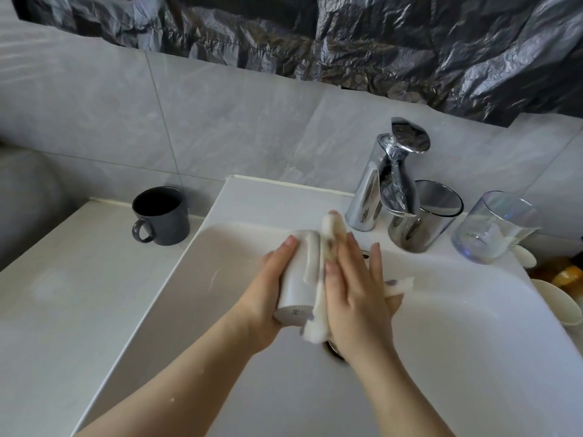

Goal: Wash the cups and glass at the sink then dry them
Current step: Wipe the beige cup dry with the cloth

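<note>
The white cup (295,288) lies on its side in the air, over the middle of the sink (284,197). The left grip (271,279) is wrapped round it. The right grip (356,288) is wide, its flat fingers pressing a white cloth (329,227) on the cup's side. I think this cup is being wiped, but I cannot tell if that is washing or drying. No water shows at the tap (372,190).

Three more look like they wait: a dark mug (164,216) at the back edge of the table (63,294), and a smoky glass (426,222) and a clear glass (495,228) on the sink's back right corner. The clear glass looks empty – the mug is too dark to tell.
</note>
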A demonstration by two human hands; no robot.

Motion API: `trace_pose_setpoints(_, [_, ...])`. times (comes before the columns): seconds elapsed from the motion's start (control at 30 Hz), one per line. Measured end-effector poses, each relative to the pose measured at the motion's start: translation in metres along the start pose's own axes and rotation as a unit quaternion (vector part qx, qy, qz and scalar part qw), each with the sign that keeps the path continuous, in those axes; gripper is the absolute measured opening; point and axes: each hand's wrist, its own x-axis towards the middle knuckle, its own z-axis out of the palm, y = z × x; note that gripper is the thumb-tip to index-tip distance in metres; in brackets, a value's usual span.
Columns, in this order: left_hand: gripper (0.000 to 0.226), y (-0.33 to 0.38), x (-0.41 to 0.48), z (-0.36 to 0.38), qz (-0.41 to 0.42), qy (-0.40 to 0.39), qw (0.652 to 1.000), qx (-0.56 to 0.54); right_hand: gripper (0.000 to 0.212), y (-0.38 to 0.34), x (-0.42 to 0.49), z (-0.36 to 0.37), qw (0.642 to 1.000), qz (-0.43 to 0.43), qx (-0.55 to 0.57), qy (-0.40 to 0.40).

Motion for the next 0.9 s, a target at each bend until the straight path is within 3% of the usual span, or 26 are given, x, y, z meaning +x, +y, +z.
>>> trace_pose_setpoints(0.07, [0.086,-0.003,0.002,0.004,0.005,0.009,1.000,0.010,0.061,0.001,0.006,-0.010,0.994,0.080,0.053,-0.048])
trace_pose_setpoints(0.1, [0.088,-0.004,0.002,0.004,0.016,0.011,1.000,0.006,0.061,0.000,0.005,-0.012,0.991,0.086,0.082,-0.059])
trace_pose_setpoints(0.2, [0.077,-0.003,0.004,-0.001,0.036,0.030,0.999,-0.015,0.058,-0.007,-0.008,-0.011,0.990,0.021,0.083,-0.113])
trace_pose_setpoints(0.37, [0.083,0.001,0.006,-0.006,0.014,0.046,0.998,-0.044,0.045,-0.010,-0.007,-0.028,0.978,-0.026,-0.030,-0.206])
trace_pose_setpoints(0.5, [0.073,-0.003,0.007,-0.005,-0.001,0.027,0.999,-0.047,0.054,-0.006,-0.007,-0.030,0.971,-0.086,-0.219,-0.031])
trace_pose_setpoints(0.57, [0.044,-0.004,0.007,-0.004,0.004,-0.008,0.999,-0.043,0.039,-0.007,-0.009,-0.022,0.970,-0.103,-0.215,0.053])
trace_pose_setpoints(0.63, [0.035,-0.003,0.004,-0.002,-0.009,-0.040,0.998,-0.050,0.026,-0.005,-0.008,-0.018,0.962,-0.129,-0.215,0.106])
trace_pose_setpoints(0.7, [0.040,-0.002,0.003,0.000,-0.025,-0.053,0.997,-0.059,0.027,-0.002,-0.006,-0.011,0.961,-0.169,-0.171,0.134])
trace_pose_setpoints(0.77, [0.045,0.000,0.003,0.002,-0.037,-0.065,0.995,-0.060,0.038,-0.003,-0.004,-0.005,0.973,-0.202,-0.025,0.106])
trace_pose_setpoints(0.83, [0.045,0.001,-0.001,0.006,-0.040,-0.090,0.994,-0.049,0.043,-0.002,-0.003,-0.001,0.977,-0.164,0.132,0.013])
trace_pose_setpoints(0.9, [0.041,0.002,-0.004,0.008,-0.026,-0.091,0.995,-0.035,0.035,-0.001,0.001,-0.003,0.972,-0.081,0.222,-0.012])
